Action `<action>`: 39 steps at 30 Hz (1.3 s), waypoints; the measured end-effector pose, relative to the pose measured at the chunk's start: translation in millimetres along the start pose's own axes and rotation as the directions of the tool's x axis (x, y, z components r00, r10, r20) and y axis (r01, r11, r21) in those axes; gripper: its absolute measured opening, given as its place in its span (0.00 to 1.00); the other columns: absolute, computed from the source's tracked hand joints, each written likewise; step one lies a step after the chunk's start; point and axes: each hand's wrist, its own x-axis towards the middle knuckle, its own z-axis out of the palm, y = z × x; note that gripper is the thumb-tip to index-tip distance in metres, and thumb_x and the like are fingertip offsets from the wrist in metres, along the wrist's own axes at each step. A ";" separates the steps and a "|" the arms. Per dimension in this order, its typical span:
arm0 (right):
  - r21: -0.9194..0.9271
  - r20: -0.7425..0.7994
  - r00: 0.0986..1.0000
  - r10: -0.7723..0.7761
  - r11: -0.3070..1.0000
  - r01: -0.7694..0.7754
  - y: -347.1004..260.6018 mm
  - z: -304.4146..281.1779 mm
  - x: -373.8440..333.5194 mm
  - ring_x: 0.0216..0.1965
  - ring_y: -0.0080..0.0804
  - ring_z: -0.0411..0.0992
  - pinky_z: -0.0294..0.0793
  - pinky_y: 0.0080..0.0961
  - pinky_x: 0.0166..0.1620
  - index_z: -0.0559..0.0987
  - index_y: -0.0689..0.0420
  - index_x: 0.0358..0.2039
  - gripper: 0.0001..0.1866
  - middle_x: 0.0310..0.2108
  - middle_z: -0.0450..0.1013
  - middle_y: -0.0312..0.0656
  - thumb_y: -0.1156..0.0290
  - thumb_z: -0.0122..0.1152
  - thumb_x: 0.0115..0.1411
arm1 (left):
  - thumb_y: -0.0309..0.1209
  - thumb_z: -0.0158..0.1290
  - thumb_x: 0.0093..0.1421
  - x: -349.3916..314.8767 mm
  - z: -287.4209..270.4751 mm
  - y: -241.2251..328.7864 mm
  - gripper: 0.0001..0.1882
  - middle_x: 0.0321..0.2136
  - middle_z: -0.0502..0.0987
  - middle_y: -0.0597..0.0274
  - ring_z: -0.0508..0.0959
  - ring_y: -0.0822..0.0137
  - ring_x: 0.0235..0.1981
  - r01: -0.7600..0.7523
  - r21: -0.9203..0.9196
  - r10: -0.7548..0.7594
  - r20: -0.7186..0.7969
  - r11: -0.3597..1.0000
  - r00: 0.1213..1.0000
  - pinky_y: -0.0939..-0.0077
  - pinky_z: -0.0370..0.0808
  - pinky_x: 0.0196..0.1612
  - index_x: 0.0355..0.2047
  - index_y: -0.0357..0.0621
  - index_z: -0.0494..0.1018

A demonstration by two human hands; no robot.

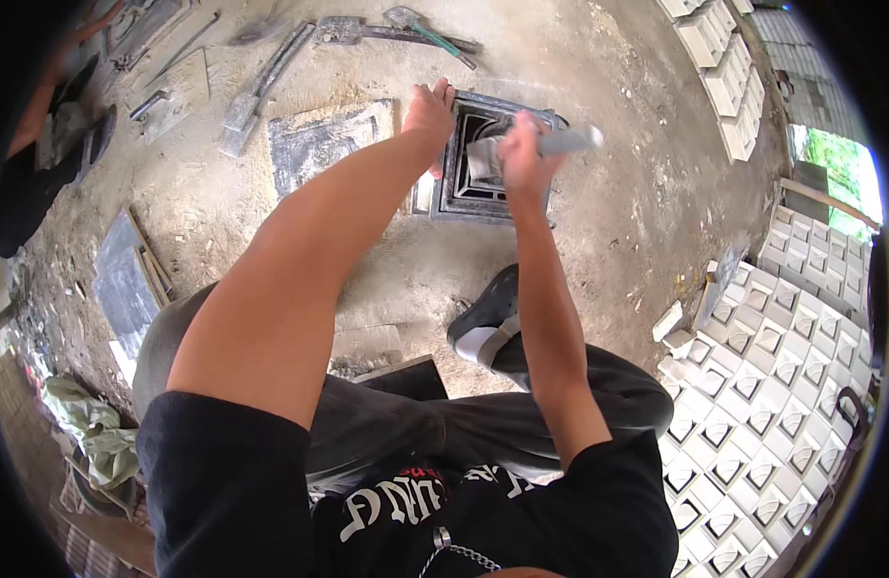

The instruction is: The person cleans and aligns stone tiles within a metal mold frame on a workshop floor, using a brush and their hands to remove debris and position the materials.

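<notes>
A dark square mould lies flat on the floor ahead of me, with stepped rims and a patterned hollow inside. My left hand is at its left edge, fingers closed along the frame. Over the hollow, my right hand is wrapped round a blurred hand tool. The tool's grey handle sticks out to the right, and a pale flat end points down into the mould; motion blur hides its exact kind. Left of the mould lies a worn grey square plate with a crusted surface.
Shovel-like tools and a green-handled trowel lie beyond. Grey boards are at left, where another person's leg shows. Pale patterned blocks fill the right; more blocks line the far right. My shoe is near the mould.
</notes>
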 end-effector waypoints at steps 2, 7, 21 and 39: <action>0.163 -0.075 0.997 -0.029 0.986 0.041 -3.7 -23.4 0.3 0.10 0.18 0.55 0.53 0.19 0.15 0.64 0.54 0.13 0.17 0.09 0.59 0.31 0.73 0.53 0.59 | 0.74 0.57 0.29 0.3 -5.1 2.7 0.70 0.65 0.53 0.48 0.62 0.54 0.61 -0.085 0.121 0.088 -0.022 0.989 0.996 0.66 0.64 0.53 0.62 0.29 0.54; 0.041 -0.230 0.970 -0.081 0.995 0.092 10.2 -67.6 -19.6 0.11 0.20 0.55 0.54 0.21 0.16 0.63 0.56 0.14 0.17 0.10 0.58 0.33 0.73 0.52 0.59 | 0.73 0.57 0.30 5.0 -15.2 4.4 0.67 0.65 0.54 0.48 0.57 0.51 0.64 -0.132 0.198 0.127 0.037 0.971 0.991 0.62 0.62 0.56 0.60 0.30 0.58; 0.057 -0.249 0.964 -0.097 0.992 0.114 9.6 -83.4 7.0 0.10 0.21 0.56 0.56 0.22 0.15 0.63 0.56 0.12 0.17 0.10 0.61 0.35 0.75 0.52 0.58 | 0.71 0.59 0.31 11.1 -16.6 7.8 0.68 0.66 0.50 0.46 0.54 0.49 0.65 -0.099 0.250 0.089 0.051 0.963 0.995 0.59 0.58 0.59 0.62 0.31 0.54; 0.019 -0.214 0.977 0.018 1.000 -0.014 42.7 -49.5 53.3 0.11 0.17 0.59 0.57 0.18 0.15 0.67 0.55 0.15 0.14 0.13 0.64 0.33 0.71 0.56 0.56 | 0.68 0.61 0.33 22.4 -10.2 13.4 0.69 0.67 0.44 0.44 0.49 0.47 0.67 0.019 0.149 -0.027 0.053 0.989 0.998 0.56 0.52 0.63 0.64 0.31 0.48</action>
